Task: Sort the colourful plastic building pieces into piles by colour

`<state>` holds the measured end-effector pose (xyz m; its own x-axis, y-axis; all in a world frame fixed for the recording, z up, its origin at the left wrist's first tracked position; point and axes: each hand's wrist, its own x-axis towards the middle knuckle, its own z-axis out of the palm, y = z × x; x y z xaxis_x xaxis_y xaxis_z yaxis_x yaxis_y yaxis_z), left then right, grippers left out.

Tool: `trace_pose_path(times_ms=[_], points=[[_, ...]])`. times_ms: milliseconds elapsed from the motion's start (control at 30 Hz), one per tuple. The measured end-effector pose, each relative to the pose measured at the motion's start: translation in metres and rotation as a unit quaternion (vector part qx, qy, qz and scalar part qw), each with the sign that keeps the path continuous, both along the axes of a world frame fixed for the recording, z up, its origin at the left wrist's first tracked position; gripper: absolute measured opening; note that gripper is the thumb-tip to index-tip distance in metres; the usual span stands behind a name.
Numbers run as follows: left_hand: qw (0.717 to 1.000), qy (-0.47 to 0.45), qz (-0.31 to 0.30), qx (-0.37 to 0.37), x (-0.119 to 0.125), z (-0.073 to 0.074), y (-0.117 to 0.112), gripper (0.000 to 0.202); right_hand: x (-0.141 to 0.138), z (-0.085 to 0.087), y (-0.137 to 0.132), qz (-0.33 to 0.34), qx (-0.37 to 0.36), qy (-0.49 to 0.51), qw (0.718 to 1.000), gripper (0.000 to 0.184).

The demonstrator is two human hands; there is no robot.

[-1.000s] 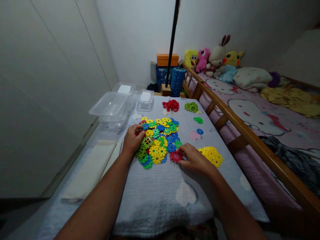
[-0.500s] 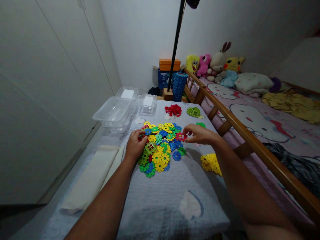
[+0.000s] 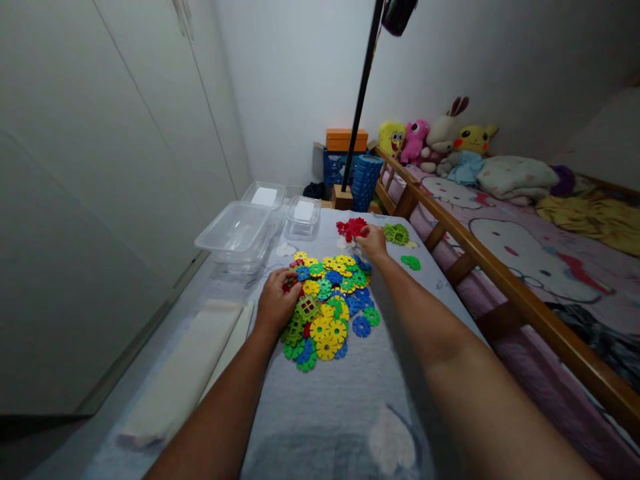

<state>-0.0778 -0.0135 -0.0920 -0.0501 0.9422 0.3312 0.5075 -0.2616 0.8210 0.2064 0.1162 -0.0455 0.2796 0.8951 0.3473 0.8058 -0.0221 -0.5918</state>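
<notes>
Plastic discs (image 3: 327, 329), flat and notched, lie heaped beside my left hand (image 3: 277, 300), whose fingers curl loosely over their edge; my right hand (image 3: 373, 243), fingers bent, is at the toothed red pile (image 3: 350, 229); I cannot tell whether either grips anything.

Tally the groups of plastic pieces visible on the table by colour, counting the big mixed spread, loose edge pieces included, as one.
Red group: 1
Light green group: 1
Darker green group: 1
Mixed-colour spread: 1
Total: 4
</notes>
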Motion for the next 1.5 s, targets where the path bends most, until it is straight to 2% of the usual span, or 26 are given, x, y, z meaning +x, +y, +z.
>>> trace_pose_path(times_ms=[167,267,400,567,667,800,933,1000,1133,1200,1267,1367,1500], points=[[1.000,-0.002,0.001,0.000,0.001,-0.001,0.000,0.019,-0.007,-0.021,0.023,-0.047,0.008,0.053,0.997,0.013],[1.000,0.000,0.000,0.003,0.001,-0.002,0.000,0.018,-0.011,-0.028,0.029,-0.065,0.008,0.063,0.996,0.011],[1.000,-0.003,0.007,0.001,0.001,-0.003,0.001,0.019,-0.015,-0.030,0.032,-0.063,0.013,0.069,0.996,0.018],[1.000,-0.001,0.007,0.005,0.002,-0.002,0.001,0.018,-0.013,-0.027,0.029,-0.020,0.013,0.087,0.996,0.034],[1.000,-0.002,0.007,0.007,0.002,-0.002,0.000,0.018,-0.006,-0.022,0.020,0.006,0.019,0.080,0.997,0.036],[1.000,-0.003,0.003,0.004,0.002,-0.003,0.001,0.020,0.011,-0.007,-0.004,0.047,-0.005,0.058,0.997,0.025],[1.000,0.002,0.003,-0.001,0.002,-0.002,0.001,0.021,0.028,0.013,-0.042,0.121,-0.091,0.060,0.987,0.019],[1.000,0.006,0.001,0.000,0.002,-0.001,0.001,0.022,0.032,0.021,-0.065,0.191,-0.160,0.041,0.967,0.015],[1.000,0.011,0.001,0.006,0.001,-0.001,0.002,0.022,0.031,0.030,-0.114,0.319,-0.272,-0.032,0.907,0.007],[1.000,0.011,0.003,0.007,0.001,-0.001,0.002,0.022,0.029,0.030,-0.135,0.338,-0.289,-0.077,0.892,0.009],[1.000,0.011,0.000,0.008,0.001,-0.001,0.002,0.021,0.027,0.026,-0.152,0.337,-0.288,-0.121,0.888,0.020],[1.000,0.012,-0.007,0.009,0.000,-0.001,0.003,0.021,0.027,0.015,-0.170,0.319,-0.266,-0.171,0.893,0.032],[1.000,0.015,-0.008,0.009,-0.002,-0.004,0.005,0.024,0.027,0.003,-0.179,0.306,-0.235,-0.172,0.906,0.030]])
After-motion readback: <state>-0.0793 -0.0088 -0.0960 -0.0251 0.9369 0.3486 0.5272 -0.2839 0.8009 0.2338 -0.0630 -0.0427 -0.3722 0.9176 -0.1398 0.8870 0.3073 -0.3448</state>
